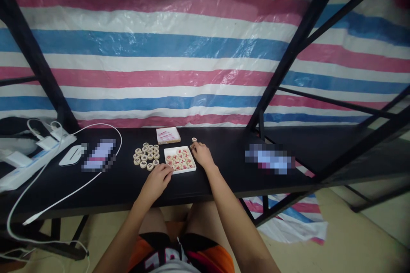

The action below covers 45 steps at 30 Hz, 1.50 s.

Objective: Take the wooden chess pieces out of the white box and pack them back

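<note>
A white shallow box (191, 165) on the black table (224, 170) holds several round wooden chess pieces with red marks. To its left lies a loose cluster of similar pieces (146, 155) with dark marks. My left hand (157, 181) rests at the box's near left corner, fingers curled, touching the rim. My right hand (201, 154) lies at the box's far right corner with fingers bent; a single piece (194, 140) sits just beyond its fingertips. The box's lid (168, 135) lies behind.
A white power strip (30, 160) with plugs and cables sits at the table's left end, with a white mouse-shaped object (71, 155) beside it. Black metal frame posts (288, 55) rise at both sides. A striped tarp (179, 42) hangs behind.
</note>
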Each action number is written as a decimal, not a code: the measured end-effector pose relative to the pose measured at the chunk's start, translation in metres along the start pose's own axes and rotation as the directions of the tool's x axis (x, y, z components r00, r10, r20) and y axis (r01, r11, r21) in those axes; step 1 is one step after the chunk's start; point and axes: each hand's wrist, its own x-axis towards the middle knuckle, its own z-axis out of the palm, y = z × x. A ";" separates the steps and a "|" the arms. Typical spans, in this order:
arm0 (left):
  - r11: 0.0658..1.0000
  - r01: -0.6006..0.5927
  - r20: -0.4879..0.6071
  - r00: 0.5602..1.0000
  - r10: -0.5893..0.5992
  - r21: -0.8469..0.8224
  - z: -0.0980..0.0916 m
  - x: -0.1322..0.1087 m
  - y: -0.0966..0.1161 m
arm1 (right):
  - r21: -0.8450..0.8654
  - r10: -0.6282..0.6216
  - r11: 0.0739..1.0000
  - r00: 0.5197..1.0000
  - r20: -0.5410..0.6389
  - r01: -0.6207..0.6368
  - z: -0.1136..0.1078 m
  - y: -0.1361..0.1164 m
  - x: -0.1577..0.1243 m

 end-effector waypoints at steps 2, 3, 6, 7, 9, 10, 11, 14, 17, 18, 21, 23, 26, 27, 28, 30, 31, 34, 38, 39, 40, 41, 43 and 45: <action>1.000 -0.005 -0.001 1.000 0.005 0.000 -0.001 0.000 0.001 | 0.053 -0.031 0.998 0.998 -0.058 0.034 -0.005 -0.005 0.000; 1.000 -0.005 0.000 1.000 0.005 -0.001 -0.002 0.001 0.001 | 0.095 -0.076 0.992 0.994 -0.077 0.083 -0.008 -0.009 0.000; 1.000 -0.005 0.004 1.000 0.005 -0.009 -0.003 0.001 0.003 | 0.210 -0.275 0.938 0.961 -0.036 0.276 -0.014 -0.031 0.001; 1.000 -0.004 0.005 1.000 0.004 -0.008 -0.004 0.001 0.004 | 0.222 -0.319 0.924 0.948 0.000 0.311 -0.014 -0.039 0.001; 1.000 -0.007 0.007 1.000 0.007 0.000 -0.004 0.001 0.004 | 0.209 -0.359 0.916 0.932 0.051 0.342 -0.011 -0.054 0.002; 1.000 -0.008 0.009 1.000 0.008 0.007 -0.004 0.001 0.005 | 0.193 -0.369 0.917 0.926 0.074 0.350 -0.009 -0.059 0.003; 1.000 -0.011 0.010 1.000 0.010 0.013 -0.004 0.001 0.005 | 0.177 -0.373 0.919 0.923 0.094 0.354 -0.006 -0.063 0.004; 1.000 -0.013 0.011 1.000 0.013 0.024 -0.002 0.001 0.004 | 0.129 -0.362 0.929 0.923 0.132 0.346 0.000 -0.066 0.006; 1.000 -0.008 0.016 1.000 0.007 0.030 -0.001 0.000 0.003 | 0.116 -0.329 0.942 0.936 0.123 0.316 0.000 -0.065 0.005; 0.999 -0.008 0.016 1.000 0.007 0.031 -0.001 0.000 0.002 | 0.125 -0.328 0.941 0.937 0.118 0.313 -0.001 -0.065 0.004; 1.000 -0.011 0.011 1.000 0.011 0.028 -0.001 0.000 0.002 | 0.174 -0.353 0.927 0.930 0.107 0.332 -0.004 -0.061 0.004; 1.000 -0.011 0.010 1.000 0.011 0.028 -0.001 0.000 0.003 | 0.212 -0.369 0.916 0.923 0.109 0.341 -0.006 -0.052 0.007; 0.999 0.000 0.009 1.000 -0.001 0.036 -0.002 -0.001 0.004 | 0.234 -0.286 0.936 0.956 0.071 0.263 -0.007 -0.025 0.013; 0.999 0.005 0.008 1.000 -0.005 0.038 -0.003 -0.001 0.005 | 0.211 -0.224 0.955 0.974 0.042 0.211 -0.006 -0.015 0.015; 0.999 0.008 0.008 1.000 -0.008 0.039 -0.003 -0.001 0.005 | 0.171 -0.159 0.973 0.987 0.025 0.153 -0.005 -0.006 0.017; 0.999 0.010 0.011 1.000 -0.010 0.036 -0.004 0.000 0.006 | 0.072 -0.076 0.995 0.996 0.049 0.072 -0.003 0.008 0.018; 0.999 0.011 0.014 1.000 -0.011 0.035 -0.004 0.000 0.006 | 0.020 -0.044 0.999 0.996 0.080 0.042 -0.001 0.012 0.019; 0.999 0.012 0.017 1.000 -0.013 0.030 -0.004 0.000 0.006 | -0.099 0.014 0.995 0.984 0.178 0.004 0.001 0.012 0.017; 0.999 0.013 0.012 1.000 -0.013 0.030 -0.004 0.000 0.005 | -0.152 0.052 0.988 0.991 0.127 -0.033 -0.001 0.001 0.016; 0.999 0.015 0.016 1.000 -0.015 0.032 -0.004 0.000 0.005 | -0.154 0.057 0.987 0.992 0.108 -0.040 -0.001 0.000 0.016; 0.999 0.017 0.021 1.000 -0.018 0.033 -0.004 0.000 0.005 | -0.152 0.058 0.987 0.993 0.103 -0.042 -0.002 0.000 0.016; 0.999 0.018 0.024 1.000 -0.019 0.032 -0.004 0.000 0.005 | -0.148 0.057 0.988 0.992 0.109 -0.040 -0.003 0.001 0.016; 0.999 0.017 0.025 1.000 -0.018 0.030 -0.004 0.000 0.006 | -0.123 0.057 0.992 0.990 0.129 -0.041 -0.005 0.004 0.017; 0.999 0.016 0.022 1.000 -0.017 0.029 -0.004 0.000 0.006 | -0.076 0.074 0.995 0.987 0.145 -0.063 -0.008 0.006 0.018</action>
